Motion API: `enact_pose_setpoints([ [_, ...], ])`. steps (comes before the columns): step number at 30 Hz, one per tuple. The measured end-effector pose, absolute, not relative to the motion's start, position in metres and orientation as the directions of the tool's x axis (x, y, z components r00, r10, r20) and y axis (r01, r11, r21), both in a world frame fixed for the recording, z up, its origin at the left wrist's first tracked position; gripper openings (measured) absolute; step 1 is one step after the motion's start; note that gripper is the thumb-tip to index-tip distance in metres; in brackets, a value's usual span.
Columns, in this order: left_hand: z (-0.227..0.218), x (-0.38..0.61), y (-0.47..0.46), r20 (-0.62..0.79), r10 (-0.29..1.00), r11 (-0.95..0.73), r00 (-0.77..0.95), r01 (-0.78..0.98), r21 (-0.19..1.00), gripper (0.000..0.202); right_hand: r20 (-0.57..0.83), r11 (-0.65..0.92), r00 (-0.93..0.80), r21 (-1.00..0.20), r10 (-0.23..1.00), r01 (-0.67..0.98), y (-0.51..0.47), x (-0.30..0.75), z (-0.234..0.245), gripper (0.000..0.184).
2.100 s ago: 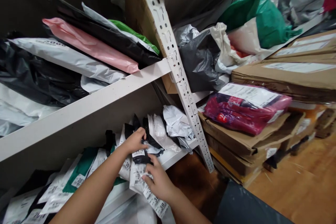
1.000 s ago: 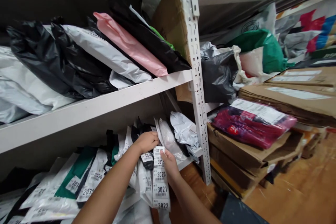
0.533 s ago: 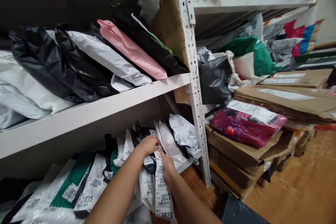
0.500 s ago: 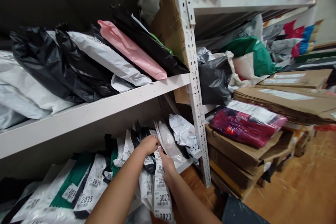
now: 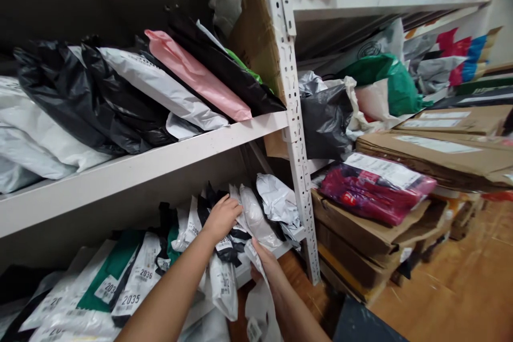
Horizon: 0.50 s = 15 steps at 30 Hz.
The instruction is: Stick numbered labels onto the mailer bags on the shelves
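My left hand (image 5: 222, 217) rests with its fingers apart on the tops of the white and black parcel bags (image 5: 224, 246) that stand in a row on the lower shelf. Just below it my right hand (image 5: 267, 267) grips a white strip of numbered labels (image 5: 256, 299), which hangs down in front of the shelf edge. Numbered stickers such as 2035 and 2036 show on the bags (image 5: 136, 283) to the left of my arm. Crumpled white bags (image 5: 276, 203) stand to the right of my left hand, by the upright.
The upper shelf (image 5: 160, 157) holds leaning black, white and pink mailer bags (image 5: 192, 72). A perforated white upright (image 5: 294, 133) divides the racks. To its right lie a magenta parcel (image 5: 372, 187) on stacked cardboard boxes (image 5: 441, 144) and a green bag (image 5: 388, 80). Wooden floor (image 5: 460, 288) is at lower right.
My right hand has dropped lower and pulled the label strip down and away from the bags. My left hand has flattened onto the bag tops. The view shifted slightly.
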<state>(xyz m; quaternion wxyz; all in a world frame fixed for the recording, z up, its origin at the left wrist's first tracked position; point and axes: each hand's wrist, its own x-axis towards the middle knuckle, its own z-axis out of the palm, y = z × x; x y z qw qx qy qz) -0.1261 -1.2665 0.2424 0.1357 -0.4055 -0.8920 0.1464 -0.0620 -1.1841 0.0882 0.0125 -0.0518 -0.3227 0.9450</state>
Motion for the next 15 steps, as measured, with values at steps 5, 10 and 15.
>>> enact_pose_setpoints([
  [5,0.252,-0.133,-1.276,-0.064,0.814,0.558,-0.577,0.809,-0.186,0.007,-0.009,-0.872,-1.0,-0.489,0.001,0.003,-1.185,-0.055,0.103,0.034],
  [10,0.249,-0.135,-1.274,0.054,0.751,0.66,-0.658,0.746,-0.09,0.033,-0.039,-0.825,-0.995,-0.563,0.088,-0.051,-1.2,-0.062,0.114,0.042],
  [15,0.239,-0.134,-1.264,0.177,0.529,0.846,-0.83,0.531,-0.036,0.03,-0.153,-0.846,-0.976,-0.531,0.154,-0.05,-1.207,-0.068,0.104,0.046],
])
